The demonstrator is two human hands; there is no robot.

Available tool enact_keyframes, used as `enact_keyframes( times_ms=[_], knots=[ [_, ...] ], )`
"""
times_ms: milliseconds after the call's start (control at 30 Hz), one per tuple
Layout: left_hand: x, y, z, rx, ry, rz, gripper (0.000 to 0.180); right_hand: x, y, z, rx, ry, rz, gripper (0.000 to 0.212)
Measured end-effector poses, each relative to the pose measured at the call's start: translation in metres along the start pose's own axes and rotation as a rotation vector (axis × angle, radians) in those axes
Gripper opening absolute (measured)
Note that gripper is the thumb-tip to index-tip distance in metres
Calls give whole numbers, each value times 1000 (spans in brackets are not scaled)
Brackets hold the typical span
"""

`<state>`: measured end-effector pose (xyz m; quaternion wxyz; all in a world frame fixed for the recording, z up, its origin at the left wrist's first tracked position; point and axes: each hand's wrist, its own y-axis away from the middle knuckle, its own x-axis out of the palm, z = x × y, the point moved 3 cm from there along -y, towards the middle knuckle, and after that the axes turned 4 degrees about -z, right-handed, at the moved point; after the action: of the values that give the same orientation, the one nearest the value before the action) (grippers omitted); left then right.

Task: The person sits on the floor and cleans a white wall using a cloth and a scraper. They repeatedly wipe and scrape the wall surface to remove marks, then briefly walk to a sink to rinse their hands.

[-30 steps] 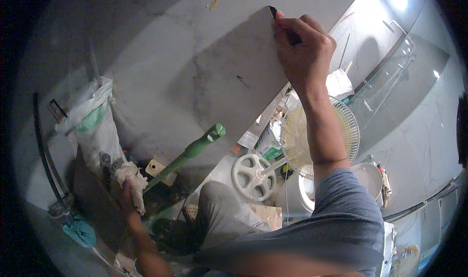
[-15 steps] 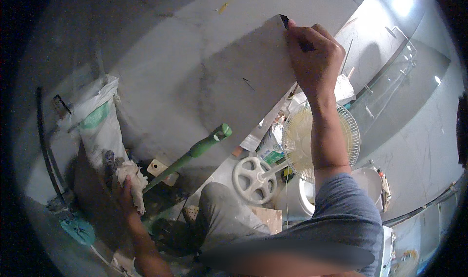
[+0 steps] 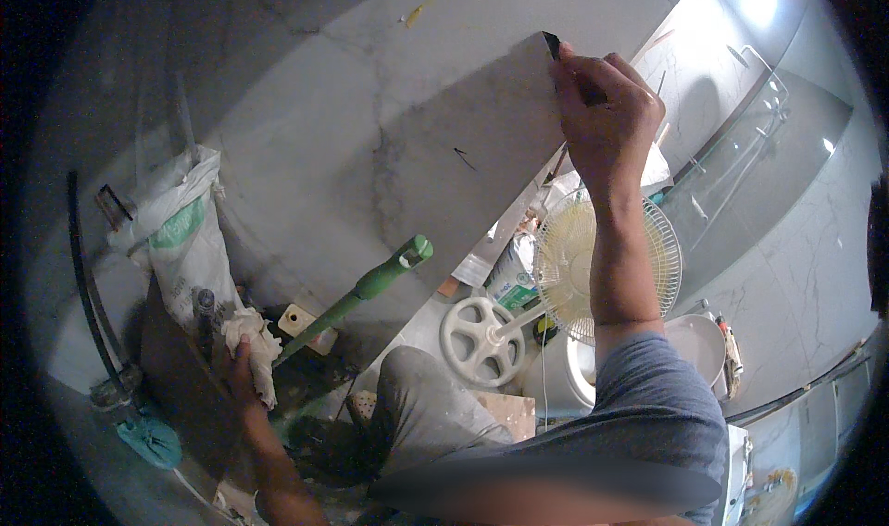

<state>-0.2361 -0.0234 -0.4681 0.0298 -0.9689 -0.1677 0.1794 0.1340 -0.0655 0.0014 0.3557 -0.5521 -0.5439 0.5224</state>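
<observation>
My right hand point(image 3: 611, 109) reaches up to a large pale marbled panel point(image 3: 370, 91). Thumb and fingers pinch a small flat black piece point(image 3: 553, 44), whose tip is at the panel's surface; most of it is hidden by the fingers. Low on the left, my left hand point(image 3: 243, 378) is closed around a crumpled off-white cloth point(image 3: 250, 336). Close by that hand stands a green pole point(image 3: 370, 285), its rounded end pointing up to the right. Above the cloth is a white sack with a green print point(image 3: 190, 239).
A standing fan point(image 3: 565, 267) with a white wheel-shaped base point(image 3: 482, 341) stands to the right, under my right arm. Beside it are a toilet point(image 3: 565, 373) and a packed bag point(image 3: 514, 281). Black tubing point(image 3: 83, 276) and a teal bundle point(image 3: 153, 441) lie at far left.
My right hand has shifted slightly right and down with the black piece, and its fingers are a little more spread. My left hand keeps the cloth in nearly the same place.
</observation>
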Motion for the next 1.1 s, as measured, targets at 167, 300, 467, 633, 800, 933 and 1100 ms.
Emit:
enact_keyframes(
  times_ms=[167,300,467,633,800,933,1100],
  knots=[
    [-1,0,1,-3,-9,1,65,10,0,3,9,-37,34,11],
    [-1,4,2,-4,-7,4,65,27,-1,9,-40,-48,84,15],
    [-3,5,4,-10,-2,-1,65,26,0,9,-13,-53,70,16],
    [-5,4,2,-8,-4,-7,65,13,-2,5,39,-9,4,17],
    [-5,6,2,-7,-2,-3,66,40,-10,15,-65,-22,49,19],
    [2,-1,24,-18,59,-11,67,59,-16,20,-157,21,107,13],
    [14,-8,56,-25,96,-10,69,71,-11,22,-221,-49,181,12]
  ],
)
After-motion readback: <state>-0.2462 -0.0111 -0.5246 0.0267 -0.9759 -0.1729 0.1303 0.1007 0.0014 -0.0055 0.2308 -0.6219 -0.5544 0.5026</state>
